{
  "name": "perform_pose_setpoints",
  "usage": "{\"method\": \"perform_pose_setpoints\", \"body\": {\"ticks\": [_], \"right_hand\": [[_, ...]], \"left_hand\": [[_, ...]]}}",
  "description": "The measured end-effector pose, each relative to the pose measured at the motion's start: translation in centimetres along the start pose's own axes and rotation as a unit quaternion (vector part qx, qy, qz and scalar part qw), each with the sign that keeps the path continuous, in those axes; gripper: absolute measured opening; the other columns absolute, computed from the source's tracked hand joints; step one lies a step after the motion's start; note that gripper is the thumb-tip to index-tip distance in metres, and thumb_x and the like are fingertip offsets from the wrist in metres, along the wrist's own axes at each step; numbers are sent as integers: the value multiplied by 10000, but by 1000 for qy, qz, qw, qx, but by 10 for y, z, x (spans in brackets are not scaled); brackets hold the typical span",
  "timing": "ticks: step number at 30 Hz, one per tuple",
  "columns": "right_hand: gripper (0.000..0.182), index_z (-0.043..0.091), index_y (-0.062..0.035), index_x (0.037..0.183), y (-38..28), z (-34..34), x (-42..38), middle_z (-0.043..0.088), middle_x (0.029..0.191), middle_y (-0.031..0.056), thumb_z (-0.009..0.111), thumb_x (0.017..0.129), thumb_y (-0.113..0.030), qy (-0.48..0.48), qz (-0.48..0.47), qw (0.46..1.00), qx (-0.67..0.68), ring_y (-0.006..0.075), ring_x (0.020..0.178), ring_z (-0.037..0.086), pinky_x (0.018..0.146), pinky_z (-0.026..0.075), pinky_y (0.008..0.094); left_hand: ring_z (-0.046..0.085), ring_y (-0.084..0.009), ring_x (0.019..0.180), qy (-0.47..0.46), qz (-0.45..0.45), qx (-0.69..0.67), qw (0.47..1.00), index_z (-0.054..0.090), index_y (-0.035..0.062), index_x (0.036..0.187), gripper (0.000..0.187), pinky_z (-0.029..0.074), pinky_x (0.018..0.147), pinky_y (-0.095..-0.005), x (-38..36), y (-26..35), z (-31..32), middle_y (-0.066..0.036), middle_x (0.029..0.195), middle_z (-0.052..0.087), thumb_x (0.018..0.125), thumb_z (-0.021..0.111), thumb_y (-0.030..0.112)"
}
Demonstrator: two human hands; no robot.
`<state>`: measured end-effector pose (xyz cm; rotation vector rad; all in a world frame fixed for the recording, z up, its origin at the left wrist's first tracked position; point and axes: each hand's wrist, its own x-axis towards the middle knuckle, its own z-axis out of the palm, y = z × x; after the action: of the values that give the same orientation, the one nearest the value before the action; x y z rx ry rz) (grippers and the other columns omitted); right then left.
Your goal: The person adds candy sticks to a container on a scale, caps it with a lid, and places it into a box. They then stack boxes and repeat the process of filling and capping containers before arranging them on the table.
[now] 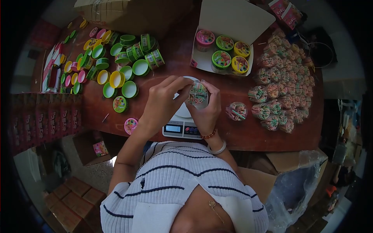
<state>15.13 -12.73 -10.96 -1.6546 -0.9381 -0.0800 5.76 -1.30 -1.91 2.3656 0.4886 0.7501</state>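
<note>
A clear plastic cup (198, 94) packed with thin pink, green and pale sticks is between my hands, above a white kitchen scale (178, 134). My right hand (208, 110) wraps the cup's right side, thumb and fingers closed on it. The fingers of my left hand (165, 101) are bent and pinched at the cup's left rim. The scale's round plate is partly hidden behind the cup and hands. Right of my hands, another clear cup of sticks (236, 111) stands on the table.
Many stick-filled cups (281, 79) crowd the right. An open white box (223, 65) holds several lidded tubs. Green, yellow and pink lids and rings (129, 89) spread over the left. A round green tub (120, 104) and a pink one (131, 126) lie near my left arm.
</note>
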Motion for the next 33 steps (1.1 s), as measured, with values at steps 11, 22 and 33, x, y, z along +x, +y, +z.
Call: {"method": "perform_pose_setpoints", "body": {"ticks": [11,22,33], "right_hand": [[733,562,-1,1294,-2,-4,-2,635,1223,190,936,667,-59,-24,31,999,30,382,1126,652,945,547,438],[620,650,-30,1277,-20,-73,-4,678,1213,150,920,731,-141,-27,38,997,-66,346,1166,632,994,518,439],[224,690,1,1098,27,-163,-9,705,990,115,730,884,54,-155,172,962,-147,181,802,697,729,548,306]], "left_hand": [[665,-324,959,-75,87,118,986,638,14,1343,466,568,836,-407,-2,-11,20,-159,1072,722,881,692,49],[647,-341,1130,-7,-90,74,993,632,79,1398,384,505,1001,-421,-13,-20,-28,-206,1236,689,1015,605,84],[620,-139,773,117,-194,137,964,730,72,1268,265,475,637,-280,-77,-62,-101,-121,1072,729,1020,641,98]]}}
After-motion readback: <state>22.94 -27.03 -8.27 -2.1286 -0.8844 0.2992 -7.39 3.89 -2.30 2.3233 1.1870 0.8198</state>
